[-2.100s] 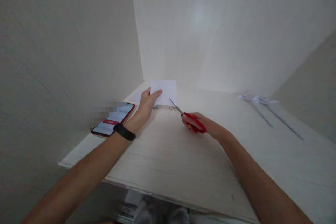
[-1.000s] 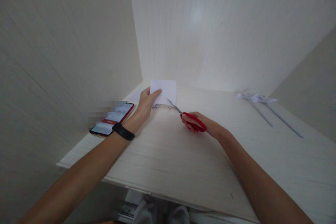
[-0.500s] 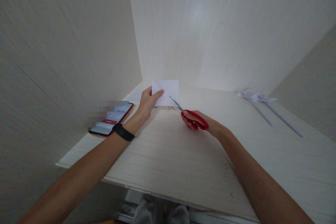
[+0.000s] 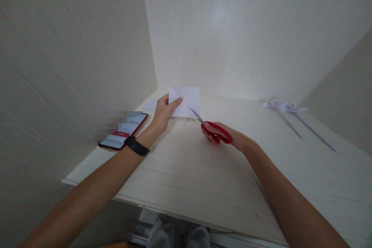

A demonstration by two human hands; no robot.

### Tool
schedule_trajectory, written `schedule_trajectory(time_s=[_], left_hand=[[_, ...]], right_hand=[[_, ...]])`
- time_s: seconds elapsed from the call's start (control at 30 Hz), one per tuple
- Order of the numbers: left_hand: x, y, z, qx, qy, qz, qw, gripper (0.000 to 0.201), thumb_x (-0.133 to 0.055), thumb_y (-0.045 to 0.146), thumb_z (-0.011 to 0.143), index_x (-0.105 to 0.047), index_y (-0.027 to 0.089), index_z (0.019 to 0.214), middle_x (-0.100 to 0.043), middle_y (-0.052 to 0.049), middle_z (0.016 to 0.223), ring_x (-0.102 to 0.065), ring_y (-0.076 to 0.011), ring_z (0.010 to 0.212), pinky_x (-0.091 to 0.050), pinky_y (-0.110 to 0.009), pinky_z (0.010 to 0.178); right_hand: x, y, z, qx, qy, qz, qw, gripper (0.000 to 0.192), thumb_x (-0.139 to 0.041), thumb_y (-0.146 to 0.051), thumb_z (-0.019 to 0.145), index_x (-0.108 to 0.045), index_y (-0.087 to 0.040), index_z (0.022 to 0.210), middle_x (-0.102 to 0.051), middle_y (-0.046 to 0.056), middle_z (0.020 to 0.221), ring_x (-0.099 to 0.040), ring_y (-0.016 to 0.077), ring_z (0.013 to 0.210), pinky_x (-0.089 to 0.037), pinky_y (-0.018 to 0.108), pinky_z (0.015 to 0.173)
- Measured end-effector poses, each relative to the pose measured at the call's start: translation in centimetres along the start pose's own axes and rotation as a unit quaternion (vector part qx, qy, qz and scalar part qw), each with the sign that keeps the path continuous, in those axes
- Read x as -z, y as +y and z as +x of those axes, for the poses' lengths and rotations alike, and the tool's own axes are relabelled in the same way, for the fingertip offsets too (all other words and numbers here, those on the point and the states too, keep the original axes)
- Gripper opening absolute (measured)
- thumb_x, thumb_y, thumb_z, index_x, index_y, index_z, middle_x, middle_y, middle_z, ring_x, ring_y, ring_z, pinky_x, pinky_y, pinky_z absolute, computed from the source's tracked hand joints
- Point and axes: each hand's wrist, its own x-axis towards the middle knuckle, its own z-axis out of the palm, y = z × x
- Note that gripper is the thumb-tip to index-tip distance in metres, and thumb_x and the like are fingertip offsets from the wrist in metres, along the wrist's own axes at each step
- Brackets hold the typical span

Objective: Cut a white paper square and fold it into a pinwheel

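Observation:
A square of white paper (image 4: 190, 99) is raised above the desk, pinched at its left edge by my left hand (image 4: 165, 112), thumb on the near face. Diagonal crease lines run near its upper left corner. My right hand (image 4: 213, 133) is wrapped round the red handles of a pair of scissors (image 4: 217, 131). Their slim metal blades point up and left, with the tip in front of the lower right part of the paper. Whether the blades touch the paper I cannot tell. Small dark scraps show just below the paper's bottom edge.
A phone (image 4: 128, 130) with a lit screen lies on the left, beside my wristband (image 4: 136, 146). Another white sheet (image 4: 149, 104) lies behind my left hand. At the right are two paper pinwheel-like shapes (image 4: 283, 106) with thin sticks. Panels enclose the desk (image 4: 197, 178) at the back and sides.
The paper and both hands have shifted very slightly to the right and the paper a touch upward. The grip on the paper and scissors is the same.

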Motion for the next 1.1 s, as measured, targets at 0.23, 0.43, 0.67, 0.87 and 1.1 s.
schedule_trajectory(time_s=[0.23,0.43,0.67,0.87,1.1], left_hand=[[0.06,-0.23,0.07,-0.005,0.0,-0.008,1.0,0.029,-0.077,0.03,0.066,-0.071,0.014,0.09,-0.073,-0.005,0.088,-0.061,-0.0156,0.072,-0.046,-0.026,0.066],[-0.08,0.03,-0.06,-0.004,0.0,-0.007,1.0,0.027,-0.077,0.029,0.065,-0.07,0.014,0.087,-0.072,-0.004,0.085,-0.061,-0.0157,0.071,-0.046,-0.026,0.067],[-0.01,-0.06,0.03,0.001,0.006,-0.006,1.0,0.03,-0.077,0.03,0.065,-0.071,0.014,0.089,-0.073,-0.006,0.09,-0.063,-0.0175,0.075,-0.047,-0.027,0.068],[-0.01,-0.14,0.11,0.001,0.009,-0.01,1.0,0.03,-0.077,0.03,0.065,-0.07,0.014,0.089,-0.073,-0.006,0.09,-0.062,-0.0167,0.074,-0.047,-0.026,0.067],[0.1,-0.47,0.33,0.0,0.009,-0.008,1.0,0.03,-0.077,0.031,0.065,-0.071,0.014,0.089,-0.073,-0.007,0.093,-0.064,-0.0183,0.077,-0.047,-0.028,0.07]], right_hand=[[-0.17,0.22,0.3,-0.004,0.008,0.001,1.0,0.056,-0.045,-0.074,0.083,-0.046,-0.02,0.067,-0.043,-0.004,0.059,-0.039,0.0099,0.051,-0.033,0.026,0.053],[-0.2,0.53,0.35,0.002,0.008,0.002,1.0,0.055,-0.047,-0.073,0.083,-0.048,-0.02,0.068,-0.046,-0.004,0.059,-0.041,0.0102,0.051,-0.033,0.026,0.052],[-0.39,0.12,0.26,0.008,0.017,0.004,1.0,0.056,-0.045,-0.074,0.084,-0.043,-0.021,0.065,-0.044,-0.004,0.057,-0.04,0.0102,0.051,-0.034,0.027,0.052],[-0.41,0.21,0.27,0.01,0.023,0.002,1.0,0.056,-0.046,-0.073,0.084,-0.042,-0.021,0.064,-0.046,-0.003,0.058,-0.04,0.01,0.05,-0.032,0.026,0.052],[-0.57,0.35,0.3,0.004,0.031,0.006,0.999,0.054,-0.048,-0.072,0.084,-0.042,-0.021,0.065,-0.045,-0.004,0.058,-0.041,0.0103,0.05,-0.033,0.026,0.052]])
